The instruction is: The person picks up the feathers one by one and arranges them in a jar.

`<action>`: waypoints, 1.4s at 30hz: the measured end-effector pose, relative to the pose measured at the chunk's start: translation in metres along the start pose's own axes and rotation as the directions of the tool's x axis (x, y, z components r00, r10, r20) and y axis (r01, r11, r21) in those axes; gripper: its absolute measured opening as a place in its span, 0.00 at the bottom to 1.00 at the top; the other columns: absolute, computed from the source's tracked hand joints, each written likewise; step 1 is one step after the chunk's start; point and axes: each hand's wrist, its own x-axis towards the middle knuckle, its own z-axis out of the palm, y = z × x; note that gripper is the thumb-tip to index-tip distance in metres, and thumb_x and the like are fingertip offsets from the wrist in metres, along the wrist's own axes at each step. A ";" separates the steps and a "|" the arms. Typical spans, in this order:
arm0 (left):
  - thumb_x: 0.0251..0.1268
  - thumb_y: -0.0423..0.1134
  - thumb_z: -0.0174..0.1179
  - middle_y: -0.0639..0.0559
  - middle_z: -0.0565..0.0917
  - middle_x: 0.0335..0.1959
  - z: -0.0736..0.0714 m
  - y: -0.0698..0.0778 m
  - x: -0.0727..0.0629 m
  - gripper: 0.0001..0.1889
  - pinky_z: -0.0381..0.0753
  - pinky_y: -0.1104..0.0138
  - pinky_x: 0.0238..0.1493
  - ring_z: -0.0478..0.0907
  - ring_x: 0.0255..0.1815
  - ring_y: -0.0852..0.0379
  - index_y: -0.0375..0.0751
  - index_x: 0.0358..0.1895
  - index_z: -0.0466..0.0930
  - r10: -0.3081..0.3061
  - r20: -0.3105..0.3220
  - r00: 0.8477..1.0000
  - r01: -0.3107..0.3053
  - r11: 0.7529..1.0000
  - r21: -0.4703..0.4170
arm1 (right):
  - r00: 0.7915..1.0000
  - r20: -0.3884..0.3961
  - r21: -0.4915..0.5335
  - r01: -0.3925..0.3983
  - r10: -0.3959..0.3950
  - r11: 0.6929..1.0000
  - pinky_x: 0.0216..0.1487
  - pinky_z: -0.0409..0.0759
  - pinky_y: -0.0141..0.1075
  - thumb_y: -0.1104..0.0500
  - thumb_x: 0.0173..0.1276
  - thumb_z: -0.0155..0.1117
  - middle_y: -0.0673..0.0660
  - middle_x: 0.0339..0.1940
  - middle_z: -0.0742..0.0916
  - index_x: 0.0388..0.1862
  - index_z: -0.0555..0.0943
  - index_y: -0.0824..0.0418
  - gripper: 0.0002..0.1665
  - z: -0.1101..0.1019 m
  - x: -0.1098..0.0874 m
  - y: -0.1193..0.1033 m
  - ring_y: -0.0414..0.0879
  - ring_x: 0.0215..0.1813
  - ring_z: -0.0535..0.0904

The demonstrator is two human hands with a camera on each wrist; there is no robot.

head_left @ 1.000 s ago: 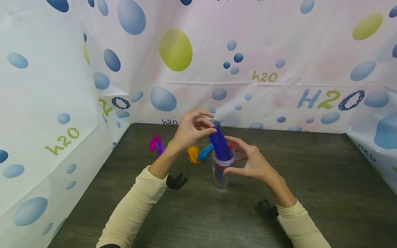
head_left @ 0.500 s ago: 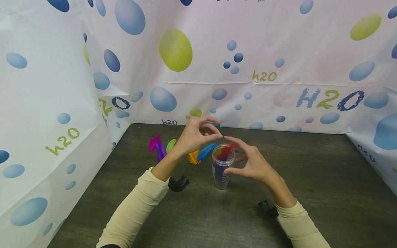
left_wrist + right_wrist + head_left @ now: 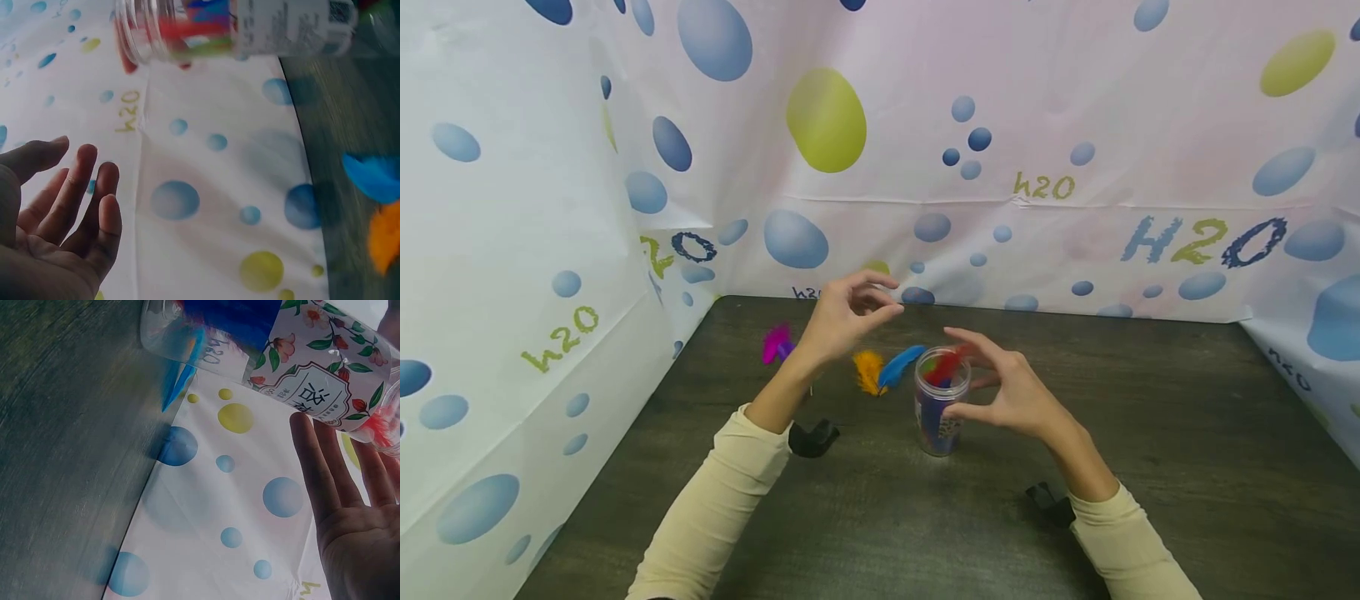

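A clear jar point(image 3: 937, 417) with a floral label stands upright on the dark table, holding red, green and dark blue feathers. A red feather point(image 3: 946, 365) reaches up to the rim. My right hand point(image 3: 1011, 392) holds the jar from the right, thumb at the near side and fingers at the far side, with the index finger raised above the rim. Seen from the right wrist, the fingertips lie along the jar's label point(image 3: 331, 369). My left hand point(image 3: 842, 321) hovers to the left of the jar, fingers loosely bent and nothing between them.
Left of the jar lie a bright blue feather point(image 3: 901, 367) and an orange feather point(image 3: 868, 372). Farther left is a magenta feather point(image 3: 777, 343) beside a purple one, partly behind the left forearm. A white sheet printed with bubbles point(image 3: 910, 150) walls the back and left of the table.
The dark blue feather that my left hand pinched above the jar has dropped inside it. The emptied left hand has since moved left, away from the jar. The right hand has stayed put.
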 end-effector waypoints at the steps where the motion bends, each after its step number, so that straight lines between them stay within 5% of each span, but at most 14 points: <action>1: 0.69 0.30 0.68 0.41 0.91 0.38 -0.002 -0.002 0.000 0.13 0.82 0.66 0.37 0.84 0.32 0.44 0.31 0.54 0.83 -0.001 -0.011 1.000 0.001 1.000 0.016 | 1.000 0.000 -0.003 0.000 0.000 1.000 0.44 0.90 0.42 0.68 0.53 0.85 0.66 0.60 0.86 0.79 0.64 0.63 0.57 0.000 0.000 0.000 0.61 0.55 0.86; 6: 0.67 0.29 0.69 0.40 0.91 0.37 -0.006 -0.019 -0.003 0.12 0.78 0.70 0.31 0.81 0.26 0.47 0.30 0.52 0.84 0.028 -0.043 0.999 -0.021 0.987 0.158 | 1.000 0.004 -0.005 -0.010 0.010 1.000 0.44 0.90 0.42 0.67 0.53 0.84 0.65 0.60 0.86 0.79 0.65 0.62 0.56 0.000 0.000 0.000 0.60 0.56 0.86; 11: 0.67 0.28 0.69 0.41 0.90 0.36 -0.006 -0.036 -0.005 0.12 0.84 0.63 0.36 0.85 0.30 0.47 0.30 0.51 0.83 0.013 -0.040 0.999 -0.001 0.963 0.269 | 1.000 -0.001 -0.005 -0.021 0.021 1.000 0.44 0.90 0.41 0.68 0.53 0.85 0.64 0.61 0.86 0.79 0.65 0.62 0.56 0.000 0.000 0.000 0.60 0.55 0.86; 16: 0.66 0.26 0.69 0.39 0.90 0.36 -0.004 -0.054 -0.005 0.13 0.87 0.54 0.43 0.87 0.37 0.44 0.27 0.52 0.82 -0.026 -0.021 0.999 0.031 0.955 0.296 | 1.000 -0.005 -0.013 -0.015 0.015 1.000 0.44 0.90 0.41 0.67 0.53 0.85 0.65 0.62 0.85 0.79 0.65 0.62 0.57 0.001 -0.002 0.000 0.59 0.55 0.86; 32: 0.65 0.22 0.67 0.39 0.88 0.40 0.005 -0.097 -0.008 0.14 0.87 0.55 0.47 0.85 0.40 0.44 0.28 0.53 0.83 -0.185 0.013 0.983 0.169 0.922 0.349 | 1.000 -0.004 -0.011 -0.021 0.021 1.000 0.45 0.90 0.44 0.66 0.54 0.84 0.64 0.59 0.86 0.78 0.65 0.62 0.55 0.004 -0.003 0.000 0.60 0.55 0.86; 42: 0.66 0.24 0.68 0.37 0.87 0.48 0.008 -0.116 -0.011 0.19 0.86 0.55 0.49 0.84 0.44 0.44 0.26 0.59 0.81 -0.283 0.103 0.954 0.215 0.879 0.425 | 1.000 -0.012 -0.016 -0.017 0.017 1.000 0.44 0.90 0.44 0.66 0.54 0.84 0.64 0.59 0.86 0.78 0.66 0.62 0.55 0.007 -0.007 0.001 0.60 0.55 0.86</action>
